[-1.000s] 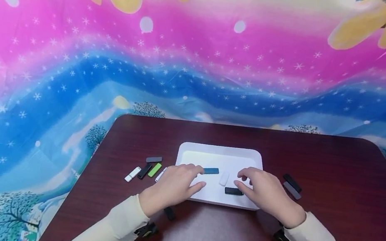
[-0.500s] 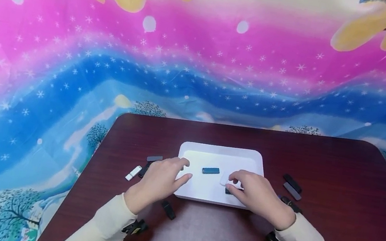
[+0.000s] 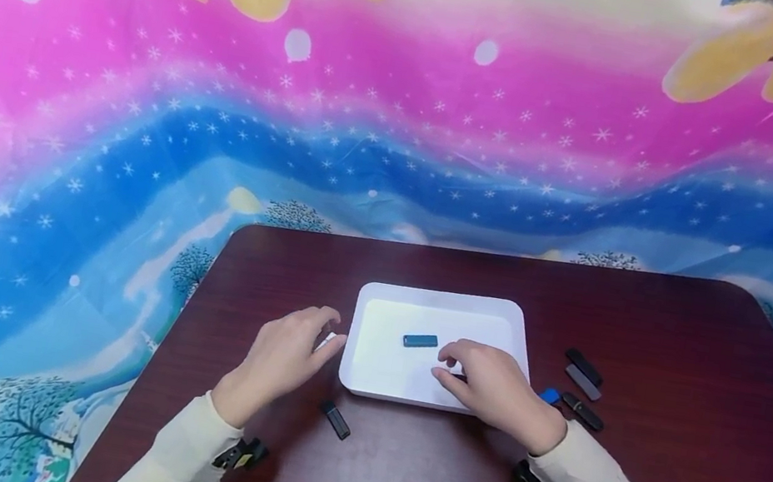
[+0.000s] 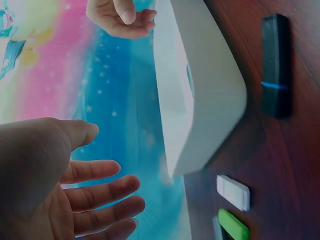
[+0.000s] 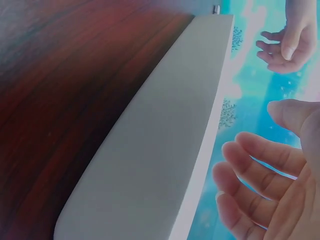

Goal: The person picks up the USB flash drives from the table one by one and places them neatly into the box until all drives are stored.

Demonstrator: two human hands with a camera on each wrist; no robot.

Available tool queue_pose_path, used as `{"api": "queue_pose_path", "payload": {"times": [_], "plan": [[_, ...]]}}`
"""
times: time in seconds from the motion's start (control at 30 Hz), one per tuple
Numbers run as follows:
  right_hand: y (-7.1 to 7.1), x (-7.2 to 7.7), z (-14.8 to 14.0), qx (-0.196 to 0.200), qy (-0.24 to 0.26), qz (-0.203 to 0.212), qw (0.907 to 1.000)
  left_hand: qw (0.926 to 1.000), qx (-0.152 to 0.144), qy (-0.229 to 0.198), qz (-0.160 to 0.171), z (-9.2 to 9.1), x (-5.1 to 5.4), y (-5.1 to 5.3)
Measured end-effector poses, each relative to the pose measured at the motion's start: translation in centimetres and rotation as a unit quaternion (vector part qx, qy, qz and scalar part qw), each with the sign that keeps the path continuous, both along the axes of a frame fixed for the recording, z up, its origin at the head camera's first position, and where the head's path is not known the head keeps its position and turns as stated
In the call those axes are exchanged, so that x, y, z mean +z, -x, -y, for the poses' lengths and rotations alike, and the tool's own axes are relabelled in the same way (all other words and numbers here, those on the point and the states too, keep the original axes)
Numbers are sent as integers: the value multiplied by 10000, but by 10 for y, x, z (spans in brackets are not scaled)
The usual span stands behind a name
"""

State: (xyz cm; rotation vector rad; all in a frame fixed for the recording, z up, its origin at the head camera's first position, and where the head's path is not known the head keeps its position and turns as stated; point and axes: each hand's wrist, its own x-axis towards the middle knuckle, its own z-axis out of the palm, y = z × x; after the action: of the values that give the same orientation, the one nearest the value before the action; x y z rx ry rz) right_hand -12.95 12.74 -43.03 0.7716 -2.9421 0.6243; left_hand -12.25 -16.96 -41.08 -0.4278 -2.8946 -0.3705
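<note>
Right hand [image 3: 499, 390] over a white tray [image 3: 382, 367], fingers loosely bent, left hand [image 3: 281, 355] beside it, fingers relaxed, teal stick [image 3: 420, 341] in the tray between them.

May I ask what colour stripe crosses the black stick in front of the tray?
The stripe on the stick is blue, clearest in the left wrist view.

On the table [image 3: 687, 356], a tray [image 3: 445, 301] is found beneath the right fingers [image 3: 459, 344], four sticks [image 3: 583, 383] to their right, other sticks [image 4: 233, 192] near the left fingers [image 3: 327, 315].
</note>
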Motion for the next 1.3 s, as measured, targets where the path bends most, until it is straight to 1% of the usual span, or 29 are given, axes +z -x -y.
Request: {"api": "queue_pose_path", "payload": {"times": [0.1,0.2,0.47,0.6,0.8,1.07,1.3], "plan": [[1,0,6,44,1,-15,10000,9998,165,-34,76,9,-4,1],[1,-1,11,89,71,-18,9999,9994,291,-102,132,19,-9,4],[2,-5,23,165,296,-6,9994,9989,341,-246,223,39,-22,16],[2,-5,26,238,325,-67,9992,9985,411,-212,305,47,-27,23],[5,-6,31,299,262,-37,9992,9977,518,-79,435,59,-33,34],[11,-7,41,488,315,-161,9982,9959,577,94,694,67,-37,47],[14,-7,46,580,235,-276,9977,9937,596,259,918,71,-44,57]]}}
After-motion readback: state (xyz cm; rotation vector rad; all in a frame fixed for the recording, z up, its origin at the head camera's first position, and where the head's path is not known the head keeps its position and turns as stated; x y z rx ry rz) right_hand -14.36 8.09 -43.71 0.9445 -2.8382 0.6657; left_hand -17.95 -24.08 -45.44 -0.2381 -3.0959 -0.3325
